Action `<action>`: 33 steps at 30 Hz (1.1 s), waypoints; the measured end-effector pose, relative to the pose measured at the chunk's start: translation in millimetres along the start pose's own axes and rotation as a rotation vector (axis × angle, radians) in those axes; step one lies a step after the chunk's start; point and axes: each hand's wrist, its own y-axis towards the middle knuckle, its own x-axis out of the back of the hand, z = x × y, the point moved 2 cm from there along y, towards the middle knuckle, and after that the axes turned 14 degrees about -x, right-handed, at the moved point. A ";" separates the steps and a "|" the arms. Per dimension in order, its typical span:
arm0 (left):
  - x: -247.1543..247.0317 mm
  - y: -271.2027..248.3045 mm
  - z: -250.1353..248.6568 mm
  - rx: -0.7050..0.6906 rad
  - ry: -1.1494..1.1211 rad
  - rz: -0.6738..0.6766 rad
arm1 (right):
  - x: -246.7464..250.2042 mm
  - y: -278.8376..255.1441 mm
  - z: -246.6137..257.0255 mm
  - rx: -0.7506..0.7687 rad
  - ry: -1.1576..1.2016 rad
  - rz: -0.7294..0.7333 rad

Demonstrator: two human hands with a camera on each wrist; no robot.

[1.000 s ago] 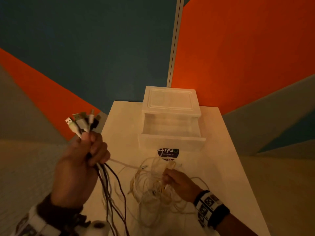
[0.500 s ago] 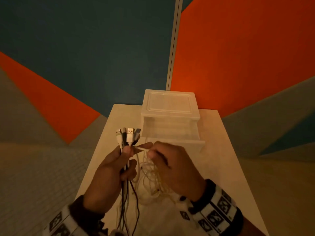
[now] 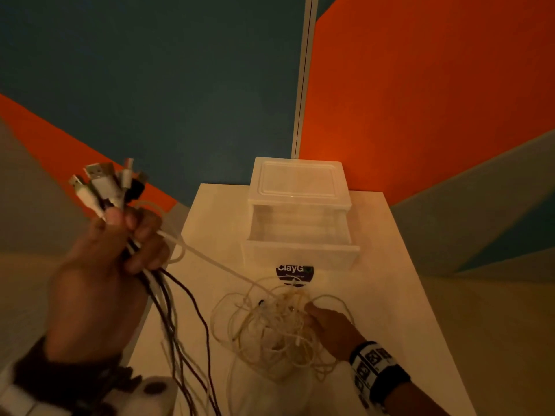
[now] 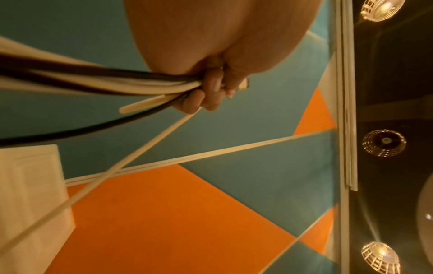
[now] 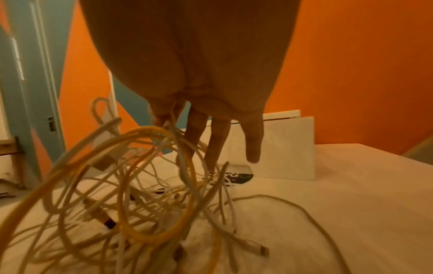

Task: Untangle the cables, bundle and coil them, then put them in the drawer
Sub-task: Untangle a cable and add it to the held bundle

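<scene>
The left hand (image 3: 102,274) was raised at the near left, off the table's left edge, its fingers curled tightly round a bundle of cables (image 3: 168,313). The connector ends (image 3: 108,187), white and black USB plugs, fanned upward above the fist. Below the fist, dark and white cords hung down past the near edge of the view. The left wrist view confirmed the fingers (image 4: 211,87) wrapped round several cords. One white cable (image 3: 216,262) ran taut from this hand down and right to the tangle.

The tangled cables (image 3: 270,331), mostly white and yellowish loops, lay on the white table (image 3: 405,295) near its middle. The right hand (image 3: 333,328) rested at the right side of the tangle. In the right wrist view its thumb and forefinger (image 5: 161,115) appeared to pinch a thin strand at the top of the tangle, while the other fingers pointed straight down among the loops.

The drawer (image 3: 300,235) stood open at the far side of the table, pulled out toward the tangle from a translucent white box; nothing could be made out inside it. A dark round sticker (image 3: 294,273) lay on the table between drawer and tangle.
</scene>
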 end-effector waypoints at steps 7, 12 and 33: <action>-0.6 -31.3 42.0 0.128 0.616 -0.060 | 38.7 -12.0 37.7 0.192 0.434 -0.353; -4.9 -52.4 75.3 0.310 0.783 -0.007 | 82.3 -68.0 104.0 0.445 0.440 -0.346; -28.0 -11.0 16.1 -0.045 0.420 -0.021 | 5.6 -9.9 5.2 -0.029 0.003 -0.003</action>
